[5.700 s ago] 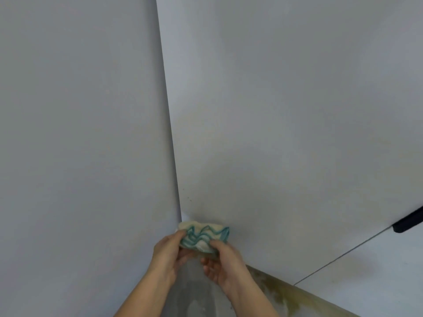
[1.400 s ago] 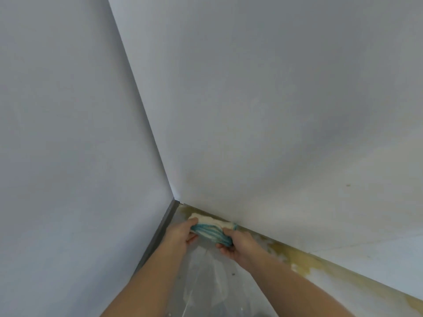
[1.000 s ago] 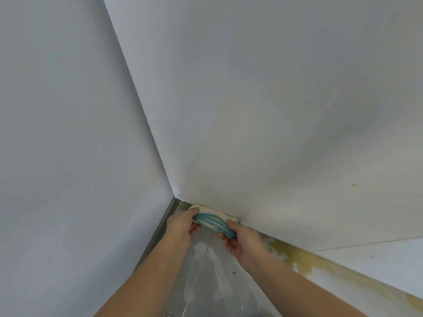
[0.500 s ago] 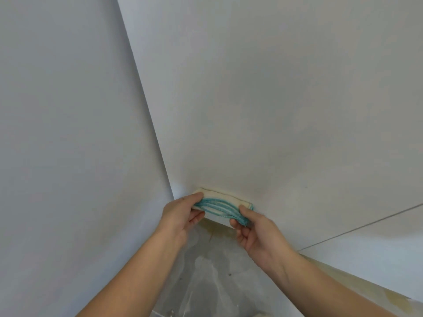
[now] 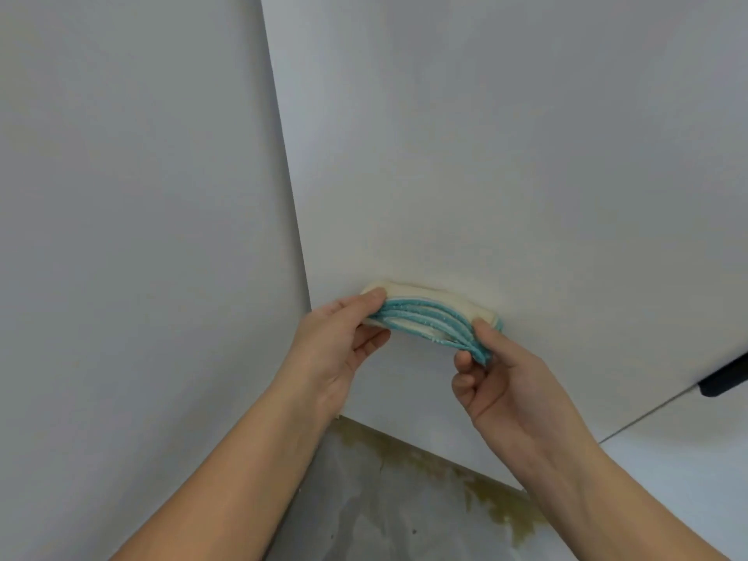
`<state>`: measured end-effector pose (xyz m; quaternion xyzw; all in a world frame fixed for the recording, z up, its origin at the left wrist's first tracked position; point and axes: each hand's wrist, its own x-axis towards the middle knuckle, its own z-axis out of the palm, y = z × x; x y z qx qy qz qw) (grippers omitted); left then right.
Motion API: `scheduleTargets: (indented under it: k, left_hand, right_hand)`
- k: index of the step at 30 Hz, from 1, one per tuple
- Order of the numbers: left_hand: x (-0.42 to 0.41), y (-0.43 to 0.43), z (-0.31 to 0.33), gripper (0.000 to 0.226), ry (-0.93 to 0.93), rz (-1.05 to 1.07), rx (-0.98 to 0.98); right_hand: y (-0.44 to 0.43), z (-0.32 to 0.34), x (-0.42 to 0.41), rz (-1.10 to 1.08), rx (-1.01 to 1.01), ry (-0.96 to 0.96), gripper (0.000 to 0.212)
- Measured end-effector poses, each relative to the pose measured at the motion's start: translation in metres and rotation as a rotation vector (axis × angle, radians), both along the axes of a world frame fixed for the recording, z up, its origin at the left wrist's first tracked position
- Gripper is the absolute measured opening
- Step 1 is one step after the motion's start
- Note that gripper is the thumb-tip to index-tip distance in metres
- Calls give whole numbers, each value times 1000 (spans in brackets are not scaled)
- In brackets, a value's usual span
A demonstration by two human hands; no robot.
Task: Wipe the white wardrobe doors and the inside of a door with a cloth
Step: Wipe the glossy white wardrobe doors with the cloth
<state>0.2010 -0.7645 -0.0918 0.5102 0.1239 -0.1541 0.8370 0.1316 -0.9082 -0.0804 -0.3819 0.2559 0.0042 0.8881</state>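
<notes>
A folded cloth (image 5: 433, 313), cream with teal stitched edges, is pressed flat against the lower part of a white wardrobe door (image 5: 506, 155). My left hand (image 5: 340, 342) pinches the cloth's left end. My right hand (image 5: 502, 378) pinches its right end from below. The cloth bows slightly between the two hands. The door's bottom edge runs diagonally just below my hands. A second white panel (image 5: 133, 216) meets this door at a vertical seam on the left.
A black handle (image 5: 724, 378) sticks out at the right edge beside a seam with a neighbouring door (image 5: 684, 463). Below lies a grey floor (image 5: 384, 508) with a yellowish stain (image 5: 498, 500) along the door's base.
Both hands have carried the cloth upward from the door's bottom corner to higher on the door face. The view has tilted, bringing the black handle into sight.
</notes>
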Motion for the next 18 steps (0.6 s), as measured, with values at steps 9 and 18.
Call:
scheduleTargets:
  k: [9,18]
  left_hand:
    - [-19,-5,67,14,-335,-10,-116]
    - [-42,-13,-28,20,-80,-212,-37]
  right_hand:
    - [-9,51,-8,72,-136,-334,22]
    - [-45,-37,-45,155,-177,-115,28]
